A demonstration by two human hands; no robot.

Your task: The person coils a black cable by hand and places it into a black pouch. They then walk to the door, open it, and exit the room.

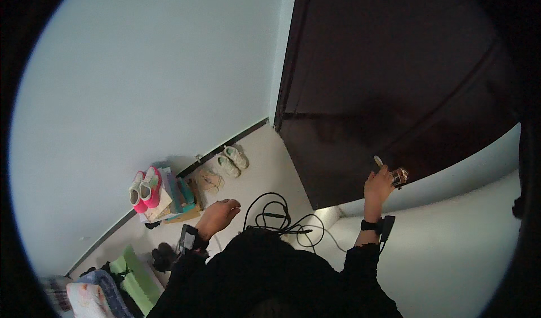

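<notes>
My right hand is on the metal handle of a dark brown door, with its fingers closed around part of it. A pale oval fitting shows just above the fingers. The hand covers much of the handle. My left hand hangs in front of my body at the left, above the floor. Nothing shows in it, and its fingers are loosely bent with the thumb a little apart. Each wrist carries a dark strapped device.
Black cable loops before my body. Along the left wall are pale shoes, sandals and stacked boxes topped by pink-and-white shoes. Dark footwear, a green bag and folded cloth lie lower left. A white wall curves at right.
</notes>
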